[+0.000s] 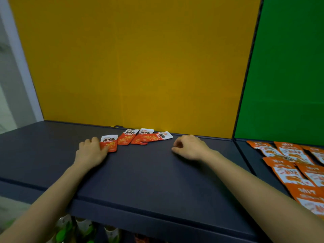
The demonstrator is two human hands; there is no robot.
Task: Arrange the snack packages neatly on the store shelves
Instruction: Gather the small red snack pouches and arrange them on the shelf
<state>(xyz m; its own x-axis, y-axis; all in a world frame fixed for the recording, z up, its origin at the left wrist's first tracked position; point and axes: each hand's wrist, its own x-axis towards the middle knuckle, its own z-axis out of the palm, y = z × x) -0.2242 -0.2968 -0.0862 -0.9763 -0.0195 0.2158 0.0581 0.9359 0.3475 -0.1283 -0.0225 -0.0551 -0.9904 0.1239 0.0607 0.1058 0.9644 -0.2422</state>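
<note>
Several small red-and-white snack packets lie flat at the back of the dark shelf point(140, 172), against the yellow back panel. The leftmost packet point(110, 142) is under the fingertips of my left hand point(91, 151), which rests on its lower left corner with fingers fairly straight. Three more packets point(145, 137) overlap in a loose row to its right, the last one point(163, 135) lying askew. My right hand point(190, 148) rests on the shelf just right of that row, fingers curled in, holding nothing and not touching a packet.
Several orange snack packets point(287, 158) cover the neighbouring shelf section at the right, in front of a green panel point(289, 67). Below the shelf's front edge, green and white packages point(84, 228) show on a lower level. A white wall stands at the far left.
</note>
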